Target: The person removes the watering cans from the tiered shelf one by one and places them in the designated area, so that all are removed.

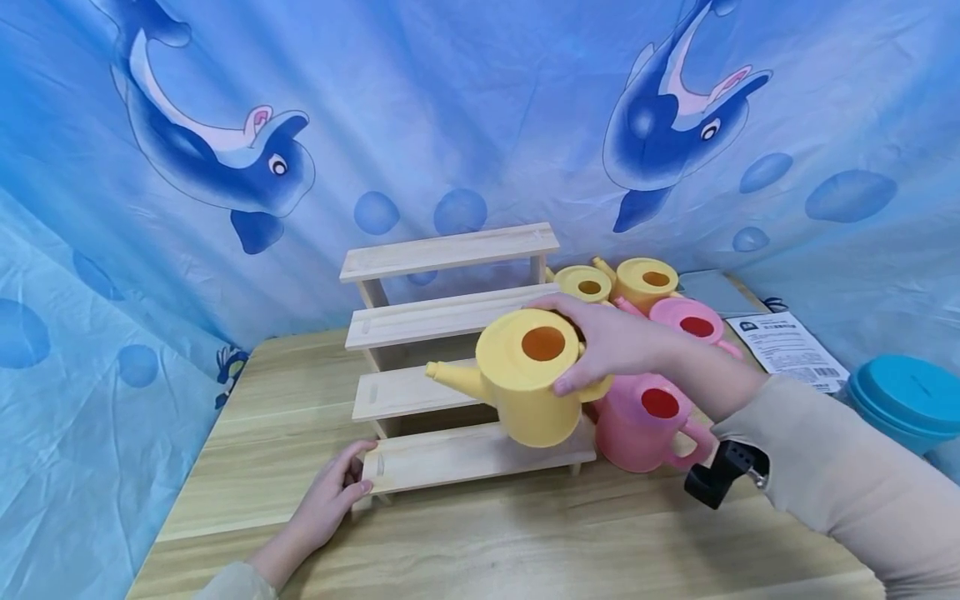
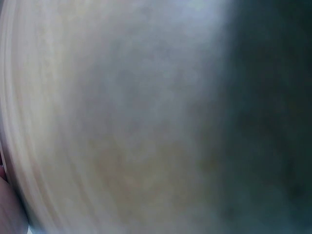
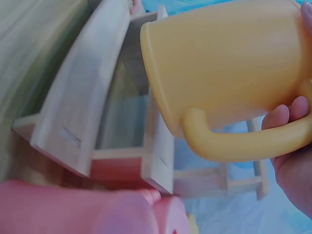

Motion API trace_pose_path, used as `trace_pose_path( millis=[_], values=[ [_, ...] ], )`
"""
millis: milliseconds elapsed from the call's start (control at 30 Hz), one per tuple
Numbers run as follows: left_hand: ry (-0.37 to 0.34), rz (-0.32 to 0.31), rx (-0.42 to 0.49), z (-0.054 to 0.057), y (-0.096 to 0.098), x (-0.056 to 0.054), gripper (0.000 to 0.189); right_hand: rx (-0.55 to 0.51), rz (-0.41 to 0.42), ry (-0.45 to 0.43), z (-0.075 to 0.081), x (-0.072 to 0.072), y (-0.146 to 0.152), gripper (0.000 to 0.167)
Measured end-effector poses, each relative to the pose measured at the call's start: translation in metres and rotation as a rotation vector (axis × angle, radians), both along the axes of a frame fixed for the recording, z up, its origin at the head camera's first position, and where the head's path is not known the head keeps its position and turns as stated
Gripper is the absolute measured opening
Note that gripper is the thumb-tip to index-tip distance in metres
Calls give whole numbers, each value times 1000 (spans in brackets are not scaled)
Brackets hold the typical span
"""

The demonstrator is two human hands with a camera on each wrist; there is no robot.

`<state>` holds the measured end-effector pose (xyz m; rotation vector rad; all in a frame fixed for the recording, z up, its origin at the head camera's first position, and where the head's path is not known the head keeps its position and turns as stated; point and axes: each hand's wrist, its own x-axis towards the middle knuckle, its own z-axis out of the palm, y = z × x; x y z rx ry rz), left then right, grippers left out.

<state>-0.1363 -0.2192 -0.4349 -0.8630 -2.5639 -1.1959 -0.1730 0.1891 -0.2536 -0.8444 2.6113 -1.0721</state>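
My right hand (image 1: 611,337) grips a yellow watering can (image 1: 528,412) at its handle side and top. The can is upright above the lowest boards of a four-step wooden shelf rack (image 1: 457,461), its spout pointing left. From the right wrist view, fingers (image 3: 276,117) curl round the handle of the can, with its base above the boards. My left hand (image 1: 330,496) holds the left end of the lowest board, thumb at the front edge and fingers at the end. The left wrist view is mostly a blurred close surface.
Right of the rack stand two yellow watering cans, one (image 1: 643,292) farther right, and two pink ones, the nearest (image 1: 633,437) beside the lowest board. A printed sheet (image 1: 791,350) and a blue lidded container (image 1: 903,396) are at the right. A dolphin-printed curtain (image 1: 480,108) hangs behind the table (image 1: 525,542).
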Motion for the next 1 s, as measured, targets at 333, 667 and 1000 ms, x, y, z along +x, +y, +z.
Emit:
trace_pose_path(
  millis=[333,667,1000],
  values=[
    [0,6,-10,1,-1,-1,44,-120,-25,-56,14,-14,34,83],
    [-3,2,-10,0,-1,-2,45,-154,-111,8,23,-22,72,73],
    [-4,13,-18,0,-2,-1,45,-133,-185,-3,19,-20,101,67]
  ],
)
